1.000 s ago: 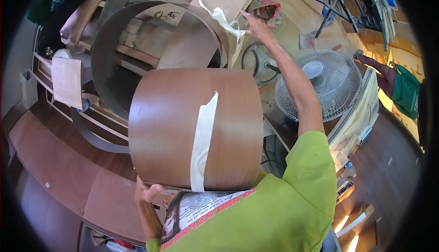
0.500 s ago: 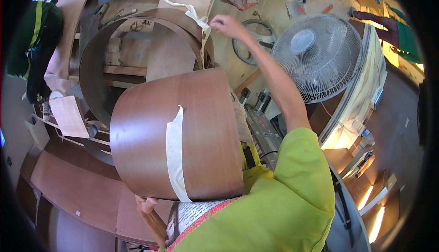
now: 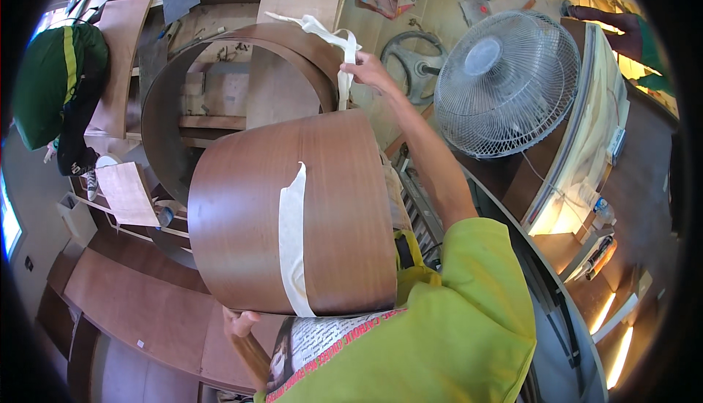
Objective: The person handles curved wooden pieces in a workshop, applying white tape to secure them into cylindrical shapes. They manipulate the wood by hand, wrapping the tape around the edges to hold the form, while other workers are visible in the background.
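Note:
A coiled brown veneer sheet (image 3: 234, 227) stands close before my chest, curved side toward me, with a strip of white masking tape (image 3: 293, 249) stuck down its face. My left hand (image 3: 240, 324) grips its lower edge; the thumb shows while the other fingers are partly hidden. Past the roll's upper right edge, my right hand (image 3: 368, 72) pinches a loose, crumpled white tape strip (image 3: 322, 31) that dangles beside the sheet's rim. Behind lies the rest of the coil, a wide brown loop (image 3: 162, 121).
A grey caged fan (image 3: 505, 84) stands to the right, with a handwheel (image 3: 414, 62) beside it. Boards and a wooden frame fill the far left, where a person in dark green (image 3: 62, 81) bends over. Another person's legs (image 3: 622, 30) show at far right. A curved brown panel (image 3: 139, 304) lies lower left.
My right hand has come down and closer to the roll, pulling the tape strip along. The person at the left has come further into view. My left hand keeps its hold.

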The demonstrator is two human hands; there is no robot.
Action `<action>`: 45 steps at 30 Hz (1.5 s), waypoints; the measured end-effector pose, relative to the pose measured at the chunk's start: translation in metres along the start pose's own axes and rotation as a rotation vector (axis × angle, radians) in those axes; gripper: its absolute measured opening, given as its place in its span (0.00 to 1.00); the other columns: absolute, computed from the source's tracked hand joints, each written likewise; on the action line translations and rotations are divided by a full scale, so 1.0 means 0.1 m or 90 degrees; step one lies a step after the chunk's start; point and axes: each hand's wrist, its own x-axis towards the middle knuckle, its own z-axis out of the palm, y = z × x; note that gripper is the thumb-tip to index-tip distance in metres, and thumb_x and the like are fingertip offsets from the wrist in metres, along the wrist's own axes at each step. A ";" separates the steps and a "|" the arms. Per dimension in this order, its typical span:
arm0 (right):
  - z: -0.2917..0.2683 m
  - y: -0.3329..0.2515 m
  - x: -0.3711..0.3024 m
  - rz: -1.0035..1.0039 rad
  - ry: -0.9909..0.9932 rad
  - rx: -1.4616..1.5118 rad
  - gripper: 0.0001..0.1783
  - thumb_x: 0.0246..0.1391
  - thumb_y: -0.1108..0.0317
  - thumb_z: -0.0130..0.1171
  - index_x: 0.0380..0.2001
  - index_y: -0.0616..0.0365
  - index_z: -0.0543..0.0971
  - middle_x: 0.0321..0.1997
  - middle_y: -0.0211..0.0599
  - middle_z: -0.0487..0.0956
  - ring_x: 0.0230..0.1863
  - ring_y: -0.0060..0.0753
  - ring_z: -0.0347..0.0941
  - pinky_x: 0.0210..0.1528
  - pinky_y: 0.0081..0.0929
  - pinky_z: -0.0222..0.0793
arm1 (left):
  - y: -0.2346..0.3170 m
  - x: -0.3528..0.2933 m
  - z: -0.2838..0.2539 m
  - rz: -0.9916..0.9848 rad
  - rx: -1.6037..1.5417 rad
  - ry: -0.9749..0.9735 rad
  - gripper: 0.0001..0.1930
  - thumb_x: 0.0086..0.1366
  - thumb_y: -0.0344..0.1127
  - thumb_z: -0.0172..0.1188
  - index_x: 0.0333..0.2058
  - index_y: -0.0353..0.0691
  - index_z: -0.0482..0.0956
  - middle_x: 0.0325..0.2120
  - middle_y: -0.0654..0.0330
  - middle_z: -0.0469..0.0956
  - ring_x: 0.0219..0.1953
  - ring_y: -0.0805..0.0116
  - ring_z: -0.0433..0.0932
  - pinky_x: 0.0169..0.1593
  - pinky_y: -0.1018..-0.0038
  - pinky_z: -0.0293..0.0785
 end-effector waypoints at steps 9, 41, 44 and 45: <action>-0.37 -0.30 0.19 0.022 -0.033 0.040 0.14 0.55 0.54 0.62 0.34 0.52 0.83 0.32 0.25 0.81 0.32 0.18 0.72 0.35 0.22 0.66 | 0.06 0.12 0.10 -0.014 -0.004 -0.082 0.18 0.50 0.44 0.74 0.28 0.36 0.80 0.30 0.64 0.79 0.34 0.72 0.75 0.40 0.72 0.68; 0.07 0.91 0.53 -0.024 0.297 -0.257 0.17 0.51 0.55 0.56 0.37 0.55 0.81 0.35 0.45 0.83 0.39 0.49 0.79 0.44 0.40 0.72 | 0.14 0.04 -0.14 -0.028 -0.019 -0.035 0.38 0.49 0.46 0.74 0.54 0.32 0.69 0.48 0.56 0.76 0.50 0.64 0.74 0.55 0.66 0.67; 0.01 0.81 0.58 0.118 0.151 -0.308 0.17 0.49 0.53 0.58 0.35 0.53 0.83 0.33 0.45 0.83 0.39 0.47 0.79 0.43 0.40 0.72 | 0.14 0.01 -0.13 -0.024 -0.009 -0.011 0.37 0.50 0.46 0.74 0.53 0.32 0.70 0.48 0.55 0.76 0.50 0.64 0.75 0.55 0.66 0.67; 0.03 0.73 0.54 0.138 0.115 -0.310 0.17 0.49 0.53 0.58 0.34 0.53 0.84 0.34 0.45 0.83 0.39 0.46 0.80 0.43 0.40 0.72 | 0.12 -0.01 -0.13 -0.019 -0.008 0.006 0.36 0.50 0.46 0.73 0.53 0.31 0.71 0.48 0.55 0.76 0.50 0.64 0.75 0.55 0.66 0.67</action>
